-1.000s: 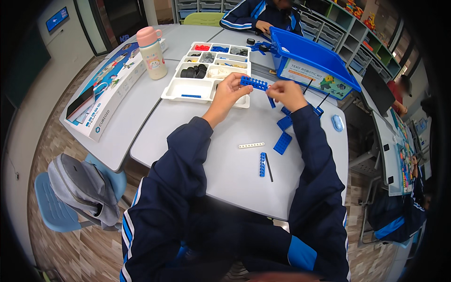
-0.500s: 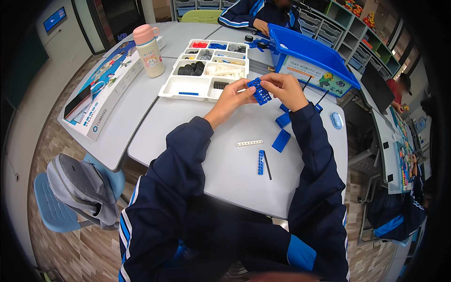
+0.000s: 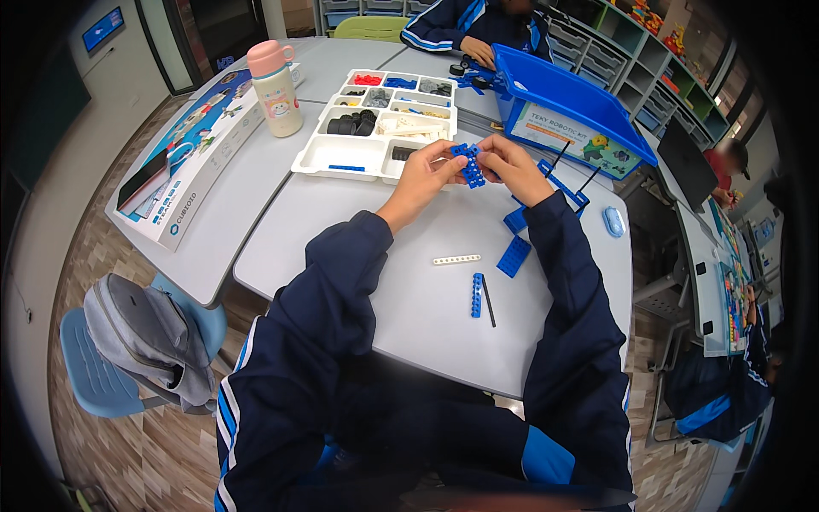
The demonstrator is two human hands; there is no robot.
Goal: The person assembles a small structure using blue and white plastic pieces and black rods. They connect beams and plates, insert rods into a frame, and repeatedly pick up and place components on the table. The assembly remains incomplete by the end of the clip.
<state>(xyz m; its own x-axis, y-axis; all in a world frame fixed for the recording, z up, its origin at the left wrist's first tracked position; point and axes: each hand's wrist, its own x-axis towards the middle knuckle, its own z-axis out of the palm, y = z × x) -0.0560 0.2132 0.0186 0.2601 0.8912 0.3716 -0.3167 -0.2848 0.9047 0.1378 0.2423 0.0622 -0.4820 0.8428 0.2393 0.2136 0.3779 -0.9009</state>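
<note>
Above the table, my left hand (image 3: pixel 424 179) and my right hand (image 3: pixel 514 167) pinch a blue building-block piece (image 3: pixel 471 165) with holes between thumbs and fingers. Its exact shape is partly covered by my fingertips. Beneath my right forearm lie a blue block (image 3: pixel 514 257) and another blue block (image 3: pixel 515 220), next to a blue frame (image 3: pixel 563 181) with upright black rods. Nearer me are a white beam with holes (image 3: pixel 456 259), a blue beam (image 3: pixel 477 295) and a thin black rod (image 3: pixel 489 300), side by side on the table.
A white sorting tray (image 3: pixel 334 155) of small parts stands beyond my hands. Behind my right hand is a big blue bin (image 3: pixel 573 94). A pink-lidded bottle (image 3: pixel 277 94) and a flat box with a phone (image 3: pixel 143 181) are at left. Across the table, a person's hand (image 3: pixel 478 51) handles parts.
The blue piece has turned in my fingers, and my right hand has shifted slightly, its fingers now lower beside the piece. The loose parts on the table stay where they were.
</note>
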